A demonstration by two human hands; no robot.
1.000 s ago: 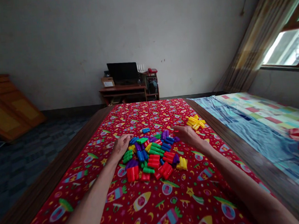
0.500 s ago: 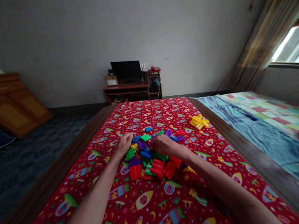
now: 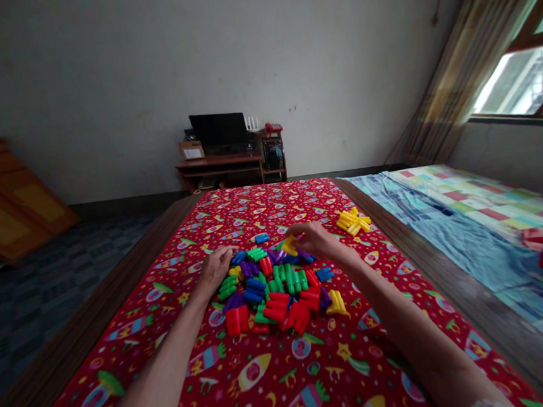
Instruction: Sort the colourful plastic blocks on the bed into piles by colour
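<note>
My right hand [image 3: 315, 239] is above the far right side of a heap of plastic toy blocks, its fingers pinching a yellow toy block [image 3: 290, 245]. At the heap's left edge rests my left hand [image 3: 216, 267], fingers curled together beside a blue toy block [image 3: 239, 258]; whether they hold anything is hidden. The ridged, tube-like blocks lie jumbled: green blocks [image 3: 290, 279] in the middle, red blocks [image 3: 276, 307] in front, purple blocks [image 3: 249, 269] and blue blocks [image 3: 255, 290] among them. Another yellow block [image 3: 337, 303] lies at the right front of the heap.
A separate pile of yellow blocks [image 3: 354, 221] sits near the table's right edge. One blue block [image 3: 261, 238] lies beyond the heap. A red patterned cloth [image 3: 256, 378] covers the table. To the right is a bed [image 3: 440, 216]; a desk with a monitor [image 3: 218, 133] stands against the wall.
My right hand has lifted from the middle of the heap, moving right and away with a yellow toy block in its fingers. My left hand stays at the heap's left edge. The view has turned slightly right.
</note>
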